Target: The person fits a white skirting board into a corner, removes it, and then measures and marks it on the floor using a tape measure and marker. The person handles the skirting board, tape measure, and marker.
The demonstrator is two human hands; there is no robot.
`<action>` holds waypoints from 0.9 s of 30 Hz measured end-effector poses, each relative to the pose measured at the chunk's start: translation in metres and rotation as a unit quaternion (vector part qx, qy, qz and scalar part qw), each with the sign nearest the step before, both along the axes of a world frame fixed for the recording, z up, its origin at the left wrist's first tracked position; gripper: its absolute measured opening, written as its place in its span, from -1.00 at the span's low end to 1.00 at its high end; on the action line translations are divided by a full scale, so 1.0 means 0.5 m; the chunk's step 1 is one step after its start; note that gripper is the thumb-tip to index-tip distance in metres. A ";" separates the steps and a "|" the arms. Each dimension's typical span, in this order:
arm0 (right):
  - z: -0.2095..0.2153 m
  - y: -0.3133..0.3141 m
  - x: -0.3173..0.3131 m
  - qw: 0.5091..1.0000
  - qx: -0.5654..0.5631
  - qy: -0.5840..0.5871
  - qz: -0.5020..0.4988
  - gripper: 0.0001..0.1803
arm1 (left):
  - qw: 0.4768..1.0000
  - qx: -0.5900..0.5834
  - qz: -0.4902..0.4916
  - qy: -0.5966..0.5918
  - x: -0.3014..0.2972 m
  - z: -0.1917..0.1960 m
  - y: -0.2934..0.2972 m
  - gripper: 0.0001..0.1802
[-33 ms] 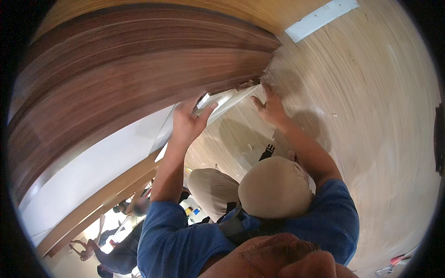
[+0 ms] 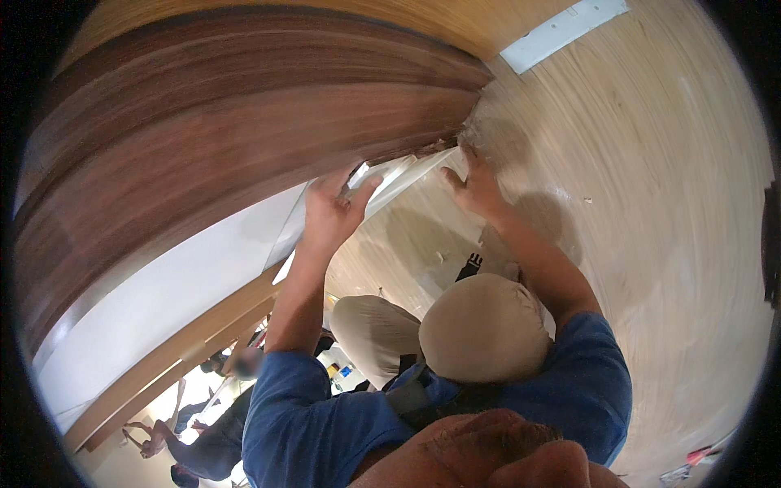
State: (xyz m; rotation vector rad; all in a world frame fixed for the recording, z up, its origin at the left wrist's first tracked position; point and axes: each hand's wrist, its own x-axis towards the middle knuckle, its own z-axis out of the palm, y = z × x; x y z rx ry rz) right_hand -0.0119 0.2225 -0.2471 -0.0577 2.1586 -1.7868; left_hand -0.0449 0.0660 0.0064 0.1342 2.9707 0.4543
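Note:
A long dark brown wooden board (image 2: 268, 138) with a moulded face stretches across the upper left. At its lower edge is my left hand (image 2: 332, 215), thumb held away from the fingers; some fingertips are hidden at the board's edge. My right hand (image 2: 482, 189) has its fingers spread and reaches up to the board's rough right end, beside a light wood-grain surface (image 2: 651, 211). Between the two hands runs a pale, thin strip (image 2: 411, 175) under the board's edge. What either hand presses on is hard to make out.
A white panel (image 2: 183, 276) and a light brown wooden rail (image 2: 175, 362) lie left of my left arm. Beyond them, a person in dark clothes (image 2: 220, 439) is at the lower left. A black buckle (image 2: 469, 266) hangs by my knee. Top right is a white plate (image 2: 563, 34).

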 end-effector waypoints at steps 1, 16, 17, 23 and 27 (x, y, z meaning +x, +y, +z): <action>0.000 0.001 -0.004 1.000 0.004 -0.010 0.006 -0.28 | 1.000 -0.005 0.001 -0.005 -0.002 -0.002 0.000 -0.61; -0.027 -0.020 -0.043 0.996 0.072 0.047 0.003 -0.44 | 0.996 0.079 -0.023 0.044 -0.003 -0.057 -0.033 -0.71; -0.028 -0.020 -0.045 0.997 0.064 0.043 -0.002 -0.44 | 0.996 0.075 -0.027 0.050 -0.004 -0.059 -0.034 -0.70; -0.054 -0.018 -0.050 0.997 0.052 0.064 -0.010 -0.46 | 0.999 0.041 0.002 0.015 0.000 -0.043 -0.025 -0.70; -0.067 -0.018 -0.056 0.997 0.053 0.049 -0.001 -0.48 | 0.999 0.046 0.014 0.008 -0.001 -0.037 -0.018 -0.74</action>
